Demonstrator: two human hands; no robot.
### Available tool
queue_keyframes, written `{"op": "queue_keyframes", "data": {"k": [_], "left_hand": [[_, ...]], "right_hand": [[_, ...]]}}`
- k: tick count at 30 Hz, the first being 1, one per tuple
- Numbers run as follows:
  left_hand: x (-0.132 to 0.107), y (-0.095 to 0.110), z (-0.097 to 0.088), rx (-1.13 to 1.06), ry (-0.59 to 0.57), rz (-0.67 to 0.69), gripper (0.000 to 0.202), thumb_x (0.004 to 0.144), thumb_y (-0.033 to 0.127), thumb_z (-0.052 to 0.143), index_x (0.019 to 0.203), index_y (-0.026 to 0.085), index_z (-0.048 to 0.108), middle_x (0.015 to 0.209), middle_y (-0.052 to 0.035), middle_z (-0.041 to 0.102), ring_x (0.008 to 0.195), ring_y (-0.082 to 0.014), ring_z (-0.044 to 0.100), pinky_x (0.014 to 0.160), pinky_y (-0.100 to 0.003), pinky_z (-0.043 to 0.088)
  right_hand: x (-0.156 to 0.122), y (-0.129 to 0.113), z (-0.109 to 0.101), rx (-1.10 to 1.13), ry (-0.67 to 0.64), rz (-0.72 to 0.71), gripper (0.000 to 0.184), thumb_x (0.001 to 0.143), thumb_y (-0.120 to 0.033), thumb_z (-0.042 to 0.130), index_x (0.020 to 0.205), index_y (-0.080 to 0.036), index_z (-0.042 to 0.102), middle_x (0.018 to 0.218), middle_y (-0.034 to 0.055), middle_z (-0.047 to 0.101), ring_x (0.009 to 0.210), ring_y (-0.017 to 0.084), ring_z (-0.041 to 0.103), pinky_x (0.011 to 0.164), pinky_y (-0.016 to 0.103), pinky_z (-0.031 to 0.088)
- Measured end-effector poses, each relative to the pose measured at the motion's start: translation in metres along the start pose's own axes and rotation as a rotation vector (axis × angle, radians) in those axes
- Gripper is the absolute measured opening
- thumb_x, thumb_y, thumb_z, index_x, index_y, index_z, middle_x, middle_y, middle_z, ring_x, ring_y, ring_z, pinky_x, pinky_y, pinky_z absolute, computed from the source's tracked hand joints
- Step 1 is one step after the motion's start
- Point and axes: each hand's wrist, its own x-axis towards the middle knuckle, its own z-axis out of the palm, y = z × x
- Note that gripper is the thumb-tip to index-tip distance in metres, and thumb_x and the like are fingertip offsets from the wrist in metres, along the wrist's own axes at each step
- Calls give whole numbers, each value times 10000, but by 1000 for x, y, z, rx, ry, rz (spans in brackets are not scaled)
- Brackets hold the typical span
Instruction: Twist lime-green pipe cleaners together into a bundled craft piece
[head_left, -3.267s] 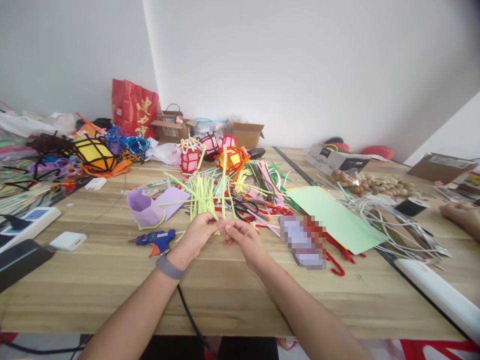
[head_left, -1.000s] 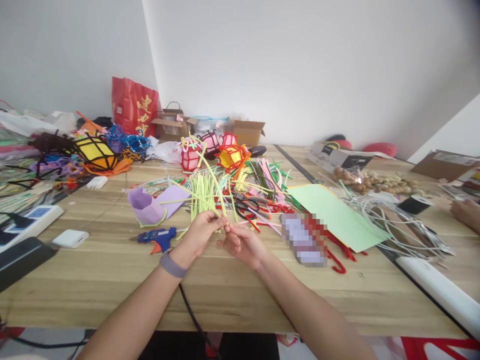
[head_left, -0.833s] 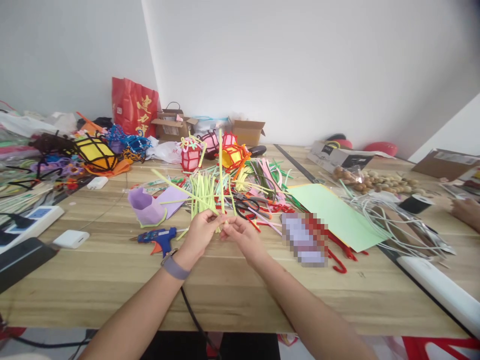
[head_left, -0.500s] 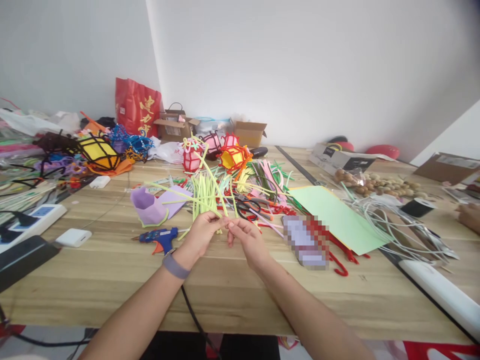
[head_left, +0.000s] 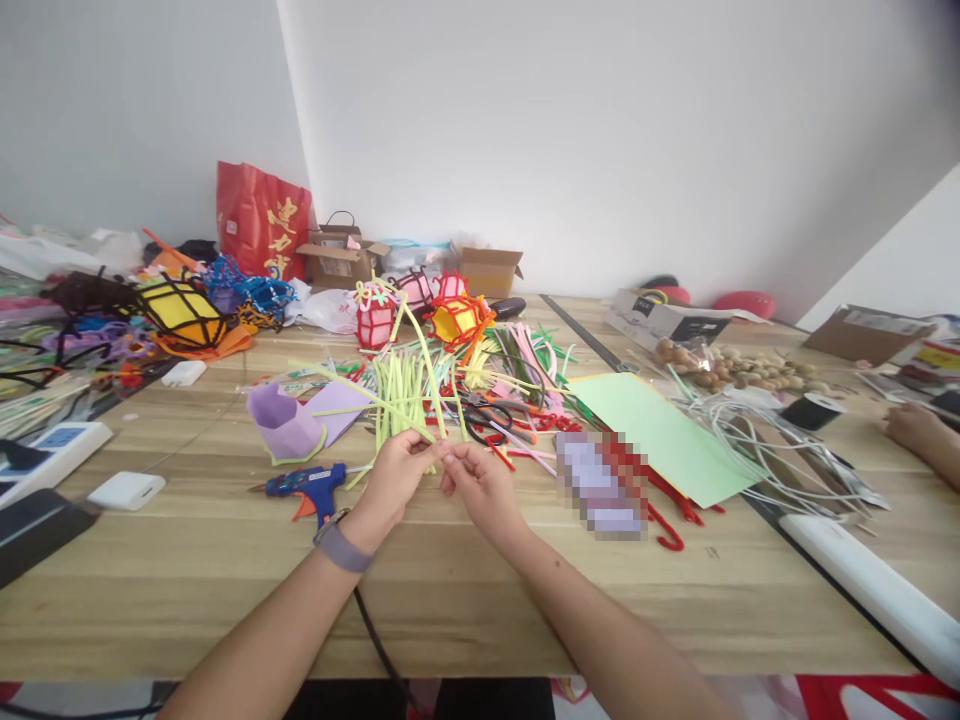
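Note:
Fingertips of both hands meet over the middle of the table. My left hand (head_left: 403, 474) is pinched on light green pipe cleaners (head_left: 430, 375), whose long ends rise and spread away from me. Touching it, my right hand (head_left: 478, 482) pinches the same pipe cleaners near their lower ends. Just beyond lies a heap of pale green pipe cleaners (head_left: 399, 392). A blue glue gun (head_left: 311, 488) rests left of my left wrist, and behind it stands a purple foam cup shape (head_left: 286, 422) edged in green. Black-handled scissors (head_left: 484, 412) lie beyond my right hand.
Small lanterns, one yellow and orange (head_left: 457, 322) and one pink and red (head_left: 375, 322), stand at the back. Right of my hands lie a blurred-out flat object (head_left: 596, 485) and a green sheet (head_left: 667, 435). Another person's hand (head_left: 919, 430) rests at far right, near white cables (head_left: 739, 450).
The whole view has shifted slightly, so most things sit a little further left. Both hands keep their pinch at the pipe cleaners. More of the other person's arm shows at right.

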Motion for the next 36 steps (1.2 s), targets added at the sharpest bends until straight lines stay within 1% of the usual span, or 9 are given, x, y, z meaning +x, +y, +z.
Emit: {"op": "queue_keyframes", "data": {"k": [4,8,13,17,23,26,29,32,36], "left_hand": [[-1,5,-1,-76,-91,11,270,589,384,775,607,162,623,597,-1,611,616,-148,548,660,-279,443],[-1,6,-1,-53,-152,8,265,622,382,760,595,161,616,564,10,585,594,-137,536,639,-267,435],[1,2,-1,-43,13,-27,289,551,392,786,625,152,642,616,-11,638,624,-154,563,639,-275,446],[3,0,-2,-54,-26,-34,279,549,386,787,613,161,636,619,-11,641,632,-162,570,642,-282,453],[3,3,-7,-95,-148,0,236,597,343,781,637,160,638,603,19,612,591,-130,543,631,-262,447],[2,4,-6,-79,-160,-30,247,604,360,772,659,160,638,578,27,598,544,-128,525,559,-256,429],[2,4,-3,-42,-72,-13,273,586,385,772,645,153,642,599,3,624,571,-144,544,574,-265,436],[1,4,-1,-19,-2,11,276,565,379,782,638,149,649,622,-11,642,626,-157,562,636,-276,447],[1,5,-3,-38,-61,6,254,579,364,779,636,157,644,612,2,627,623,-147,549,659,-275,441]], "right_hand": [[2,-7,-4,338,-143,204,220,725,-398,678,687,-192,609,436,-64,508,397,90,413,505,253,379],[6,-6,-5,517,-247,365,225,684,-391,694,649,-193,594,381,-110,395,348,59,317,625,304,453],[4,2,0,202,-44,149,249,665,-420,734,724,-205,621,581,-25,602,542,127,525,590,278,417],[1,2,2,-13,81,-38,197,705,-398,713,703,-215,640,636,-10,612,597,137,533,609,277,420],[3,-4,-3,411,-104,264,228,643,-368,755,647,-181,623,540,-34,547,512,99,472,573,257,412],[5,-2,-4,459,-185,339,278,630,-396,762,629,-173,595,508,-53,498,466,81,434,601,282,438],[6,3,-2,418,-146,282,274,644,-397,771,681,-177,610,602,-28,575,543,94,495,618,260,430],[5,7,0,217,-4,103,254,652,-389,770,741,-195,632,677,-21,608,600,112,519,608,253,417],[2,4,0,56,48,-26,234,720,-427,703,707,-204,635,612,-24,575,588,125,503,602,265,406]]}}
